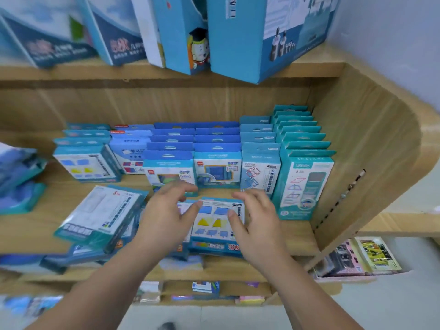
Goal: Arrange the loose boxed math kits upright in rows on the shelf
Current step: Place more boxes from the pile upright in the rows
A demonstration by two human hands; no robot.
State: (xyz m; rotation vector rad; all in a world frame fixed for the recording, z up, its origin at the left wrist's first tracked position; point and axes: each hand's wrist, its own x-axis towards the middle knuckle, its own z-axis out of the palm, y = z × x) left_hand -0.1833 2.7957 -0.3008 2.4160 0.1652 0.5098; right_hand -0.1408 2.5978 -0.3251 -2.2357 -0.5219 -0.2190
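while both hands hover with fingers spread over the front of the wooden shelf (281,234), neither is closed on anything. left hand (164,217): open, thumb tip at the upper left edge of a flat-lying kit box (214,225); contact cannot be told because of blur. right hand (257,222): open, thumb over the same box's right side. this box lies face up, showing blue and yellow shapes. behind it, upright rows of kits (214,163) fill the back of the shelf, tallest row (302,177) at the right wall. loose tilted pile (100,217) lies to the left, overhanging the front edge.
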